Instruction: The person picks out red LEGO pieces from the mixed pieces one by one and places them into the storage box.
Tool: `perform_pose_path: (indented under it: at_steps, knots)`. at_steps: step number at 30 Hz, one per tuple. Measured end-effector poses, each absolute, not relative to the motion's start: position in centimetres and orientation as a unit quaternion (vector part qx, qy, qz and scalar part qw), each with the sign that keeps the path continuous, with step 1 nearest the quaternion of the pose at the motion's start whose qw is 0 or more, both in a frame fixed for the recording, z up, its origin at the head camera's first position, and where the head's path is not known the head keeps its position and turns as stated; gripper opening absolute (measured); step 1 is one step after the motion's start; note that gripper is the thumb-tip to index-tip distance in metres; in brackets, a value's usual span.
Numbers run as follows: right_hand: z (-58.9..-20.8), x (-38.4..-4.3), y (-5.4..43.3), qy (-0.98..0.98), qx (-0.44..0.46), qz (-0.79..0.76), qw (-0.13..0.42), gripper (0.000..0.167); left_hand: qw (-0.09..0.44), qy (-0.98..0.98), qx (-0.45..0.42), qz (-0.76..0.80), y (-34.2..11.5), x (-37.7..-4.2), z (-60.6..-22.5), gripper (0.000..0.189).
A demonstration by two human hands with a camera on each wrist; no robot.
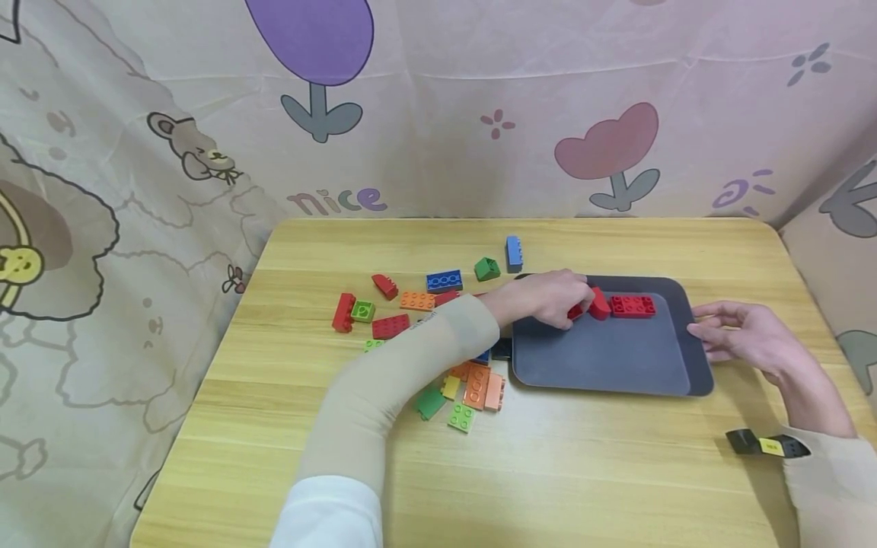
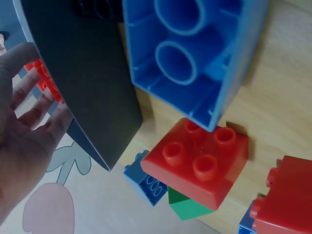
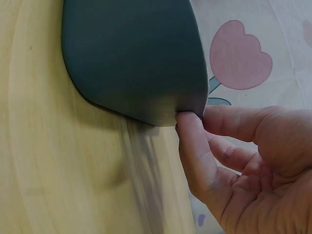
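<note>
A dark grey tray [image 1: 596,365] lies on the right half of the table. My left hand [image 1: 558,297] reaches over its left end, fingers bent down around a small red toy brick [image 1: 576,311] that they partly hide. Beside those fingertips in the tray are a curved red block [image 1: 599,304] and a red studded brick [image 1: 633,306]. In the left wrist view the tray wall covers part of the red bricks [image 2: 46,80]. My right hand [image 1: 743,335] pinches the tray's right rim between thumb and fingers, plain also in the right wrist view [image 3: 243,161].
Loose bricks lie left of the tray, among them an orange brick [image 1: 477,387], a light green brick [image 1: 461,417] and a red brick [image 1: 390,326]. A blue brick [image 1: 514,254] and a green sloped block [image 1: 487,269] lie behind. My left sleeve [image 1: 404,373] covers some. A printed cloth [image 1: 438,152] hangs behind the table.
</note>
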State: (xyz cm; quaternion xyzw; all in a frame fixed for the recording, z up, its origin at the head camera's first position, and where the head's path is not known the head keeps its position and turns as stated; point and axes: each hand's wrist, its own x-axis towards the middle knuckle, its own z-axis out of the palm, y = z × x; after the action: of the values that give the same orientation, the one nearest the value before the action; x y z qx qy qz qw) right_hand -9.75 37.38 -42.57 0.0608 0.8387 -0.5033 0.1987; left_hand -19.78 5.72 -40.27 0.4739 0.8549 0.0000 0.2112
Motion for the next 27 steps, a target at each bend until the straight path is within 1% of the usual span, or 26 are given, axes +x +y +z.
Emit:
perform_pose_path:
  at_steps: [4,8,19,24,27]
  knots:
    - [-42.6,-9.7,37.4,0.836,0.06,-0.509,0.198,0.017,0.204,0.853,0.479,0.003,5.9,-19.9,-40.5,0.027]
    - [-42.6,-9.7,37.4,0.833,0.061,-0.513,0.198,0.018,0.201,0.852,0.484,0.004,6.0,-19.9,-40.5,0.027]
    - [-42.7,-9.7,37.5,0.835,0.06,-0.511,0.193,0.018,0.213,0.852,0.477,0.001,6.8,-19.7,-40.2,0.029]
    - [-42.7,-9.7,37.5,0.831,0.061,-0.517,0.194,0.02,0.213,0.851,0.48,0.001,7.1,-19.8,-40.3,0.03]
    - [-42.7,-9.8,37.5,0.832,0.061,-0.516,0.195,0.019,0.21,0.85,0.482,-0.001,7.2,-19.9,-40.3,0.031]
